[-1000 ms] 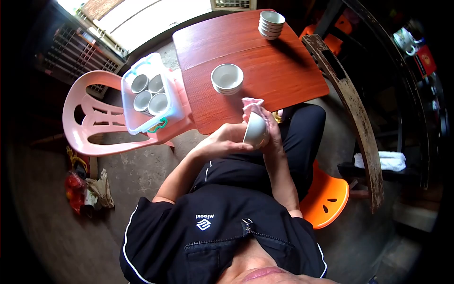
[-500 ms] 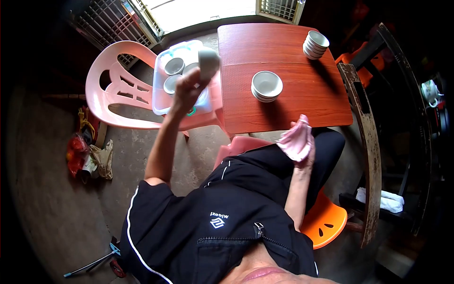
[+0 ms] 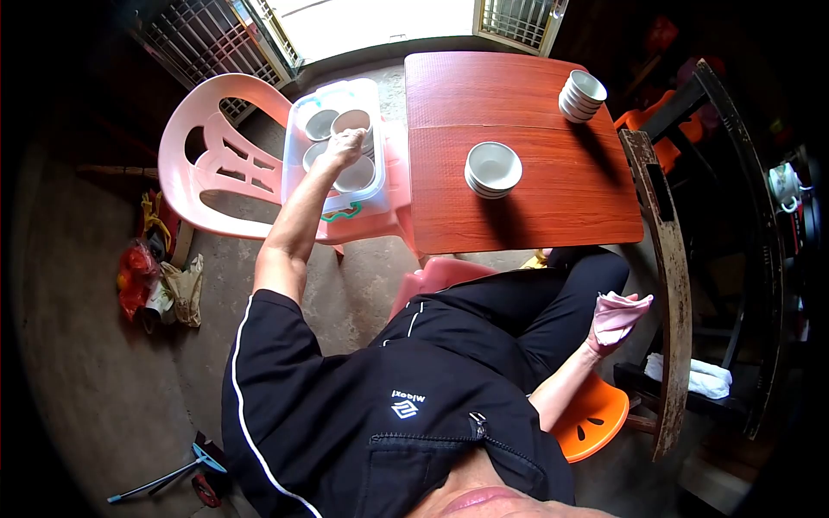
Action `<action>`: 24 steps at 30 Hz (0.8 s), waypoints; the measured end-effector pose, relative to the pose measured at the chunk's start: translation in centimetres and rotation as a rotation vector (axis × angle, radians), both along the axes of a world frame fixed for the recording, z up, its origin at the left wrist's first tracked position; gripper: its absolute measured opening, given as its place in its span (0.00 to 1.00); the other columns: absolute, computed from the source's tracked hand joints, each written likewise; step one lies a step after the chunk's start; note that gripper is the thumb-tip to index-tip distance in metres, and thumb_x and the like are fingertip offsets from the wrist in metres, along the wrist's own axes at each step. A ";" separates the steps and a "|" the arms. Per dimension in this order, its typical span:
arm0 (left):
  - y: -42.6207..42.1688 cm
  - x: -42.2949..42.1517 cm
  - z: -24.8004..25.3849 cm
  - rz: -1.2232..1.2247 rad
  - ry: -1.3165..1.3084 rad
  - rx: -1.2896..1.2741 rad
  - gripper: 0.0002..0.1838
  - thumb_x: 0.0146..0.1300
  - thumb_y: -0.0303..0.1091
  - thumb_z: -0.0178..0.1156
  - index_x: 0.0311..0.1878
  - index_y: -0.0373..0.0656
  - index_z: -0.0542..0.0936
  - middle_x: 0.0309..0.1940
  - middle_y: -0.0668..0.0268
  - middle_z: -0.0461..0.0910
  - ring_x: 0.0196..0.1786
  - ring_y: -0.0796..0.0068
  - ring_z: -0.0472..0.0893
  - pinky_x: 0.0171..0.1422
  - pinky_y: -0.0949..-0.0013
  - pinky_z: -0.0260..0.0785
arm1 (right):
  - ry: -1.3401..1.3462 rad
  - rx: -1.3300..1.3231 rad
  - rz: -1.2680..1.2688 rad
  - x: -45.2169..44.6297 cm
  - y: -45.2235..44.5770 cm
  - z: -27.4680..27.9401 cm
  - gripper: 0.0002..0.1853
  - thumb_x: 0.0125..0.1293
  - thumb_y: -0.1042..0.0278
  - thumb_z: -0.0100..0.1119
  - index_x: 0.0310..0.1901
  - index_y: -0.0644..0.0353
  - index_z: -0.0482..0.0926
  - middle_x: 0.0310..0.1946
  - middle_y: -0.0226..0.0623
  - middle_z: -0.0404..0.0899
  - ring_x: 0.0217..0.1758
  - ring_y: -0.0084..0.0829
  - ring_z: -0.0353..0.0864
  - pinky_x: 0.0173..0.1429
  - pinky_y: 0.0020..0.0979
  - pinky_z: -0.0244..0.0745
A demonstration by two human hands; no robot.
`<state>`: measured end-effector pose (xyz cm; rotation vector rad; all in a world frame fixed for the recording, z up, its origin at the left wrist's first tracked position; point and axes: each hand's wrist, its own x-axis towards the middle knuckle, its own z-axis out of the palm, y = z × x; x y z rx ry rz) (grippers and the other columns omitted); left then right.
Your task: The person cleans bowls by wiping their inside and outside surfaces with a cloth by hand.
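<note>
My left hand (image 3: 347,148) is over the clear plastic box (image 3: 380,186), its fingers closed on the rim of a bowl (image 3: 350,121). Several white bowls sit in the box around it, among them one bowl (image 3: 355,177) at the near side and another bowl (image 3: 320,123) at the far left. Off to the right, beside my knee, my right hand (image 3: 599,338) grips a pink cloth (image 3: 620,317) that bunches over the fingers and partly hides them.
On the red wooden table (image 3: 458,207) stand a short stack of bowls (image 3: 493,168) and a taller stack (image 3: 583,97). The box rests on a pink plastic chair (image 3: 177,155). A worn wooden bench (image 3: 665,259) is at the right, and bags (image 3: 142,276) lie on the floor at left.
My left hand has lowered the bowl from above the box down into it. With the cloth, my right hand has moved right and toward my body, away from the table edge.
</note>
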<state>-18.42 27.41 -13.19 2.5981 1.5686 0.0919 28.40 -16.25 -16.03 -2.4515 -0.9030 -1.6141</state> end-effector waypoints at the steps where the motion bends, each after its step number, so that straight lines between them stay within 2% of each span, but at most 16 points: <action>1: 0.2 0.2 -0.3 -0.014 0.012 -0.006 0.15 0.59 0.26 0.45 0.48 0.41 0.75 0.45 0.47 0.78 0.51 0.48 0.78 0.54 0.52 0.69 | -0.235 -0.281 -0.339 -0.1 -0.5 0.0 0.21 0.73 0.61 0.43 0.65 0.56 0.67 0.60 0.28 0.74 0.59 0.21 0.74 0.69 0.40 0.60; 2: 0.4 0.3 -0.6 -0.025 0.019 -0.017 0.16 0.60 0.28 0.44 0.49 0.40 0.76 0.46 0.47 0.79 0.52 0.49 0.78 0.55 0.53 0.69 | -0.752 -0.654 -0.966 -0.5 -0.6 0.5 0.21 0.74 0.60 0.40 0.65 0.56 0.66 0.60 0.28 0.73 0.60 0.19 0.73 0.71 0.42 0.57; 4: 0.6 0.4 -0.9 -0.032 0.072 -0.031 0.17 0.60 0.28 0.43 0.50 0.41 0.76 0.47 0.48 0.79 0.53 0.50 0.77 0.57 0.54 0.69 | -1.333 -1.041 -1.648 0.0 -0.8 0.0 0.21 0.75 0.59 0.38 0.66 0.53 0.66 0.60 0.28 0.74 0.61 0.19 0.72 0.72 0.47 0.54; 5: 0.6 0.6 -0.9 -0.037 0.099 -0.037 0.17 0.60 0.28 0.43 0.50 0.41 0.76 0.47 0.48 0.79 0.54 0.51 0.77 0.57 0.54 0.69 | -1.388 -1.063 -1.705 0.5 -0.9 -0.4 0.21 0.75 0.59 0.38 0.66 0.50 0.67 0.59 0.29 0.74 0.61 0.22 0.73 0.72 0.49 0.53; 8: 0.4 0.9 -0.3 -0.020 0.073 -0.111 0.18 0.60 0.27 0.43 0.50 0.40 0.77 0.49 0.49 0.78 0.55 0.52 0.77 0.58 0.55 0.69 | -1.283 -1.140 -1.473 0.2 -1.1 -0.6 0.21 0.75 0.57 0.37 0.66 0.44 0.67 0.61 0.32 0.73 0.62 0.31 0.72 0.70 0.56 0.53; 10: 0.7 0.8 -0.7 -0.019 0.047 -0.139 0.18 0.59 0.26 0.43 0.51 0.39 0.76 0.49 0.49 0.78 0.55 0.51 0.77 0.59 0.55 0.68 | -1.671 -1.253 -1.803 1.3 -1.5 -1.9 0.21 0.75 0.56 0.36 0.67 0.43 0.65 0.63 0.31 0.71 0.64 0.32 0.71 0.69 0.59 0.53; 14: 1.7 0.6 -1.4 -0.037 0.029 -0.241 0.18 0.58 0.25 0.43 0.50 0.38 0.77 0.48 0.47 0.78 0.54 0.50 0.77 0.59 0.55 0.68 | -1.670 -1.257 -1.810 2.0 -1.9 -2.8 0.21 0.75 0.57 0.35 0.67 0.42 0.65 0.64 0.32 0.69 0.65 0.34 0.70 0.70 0.60 0.51; 18: 3.6 0.0 -3.3 -0.082 0.040 -0.235 0.17 0.57 0.25 0.43 0.48 0.37 0.77 0.48 0.46 0.78 0.54 0.49 0.77 0.58 0.55 0.68 | -1.654 -1.203 -1.842 2.0 -1.7 -2.8 0.22 0.75 0.57 0.34 0.68 0.43 0.64 0.65 0.32 0.68 0.66 0.36 0.68 0.70 0.62 0.49; 22: 2.1 0.6 -0.7 -0.067 0.055 -0.265 0.15 0.56 0.26 0.46 0.46 0.36 0.77 0.47 0.45 0.78 0.53 0.49 0.77 0.56 0.53 0.70 | -1.631 -1.164 -1.836 1.2 -1.4 -1.7 0.22 0.75 0.56 0.34 0.68 0.43 0.64 0.65 0.32 0.68 0.67 0.37 0.68 0.69 0.63 0.48; 23: 2.1 0.5 -0.5 -0.077 0.048 -0.275 0.15 0.56 0.26 0.47 0.46 0.36 0.76 0.46 0.45 0.78 0.53 0.49 0.77 0.55 0.52 0.70 | -1.580 -1.232 -1.756 0.9 -1.5 -1.6 0.22 0.75 0.55 0.34 0.67 0.42 0.65 0.64 0.32 0.69 0.66 0.38 0.68 0.69 0.63 0.50; 24: 1.8 0.1 -0.3 -0.087 -0.028 -0.230 0.16 0.57 0.27 0.48 0.48 0.37 0.75 0.47 0.44 0.77 0.53 0.47 0.77 0.56 0.52 0.69 | -1.587 -1.152 -1.764 1.0 -1.0 -1.5 0.22 0.75 0.55 0.35 0.67 0.42 0.65 0.63 0.33 0.70 0.65 0.40 0.68 0.68 0.63 0.51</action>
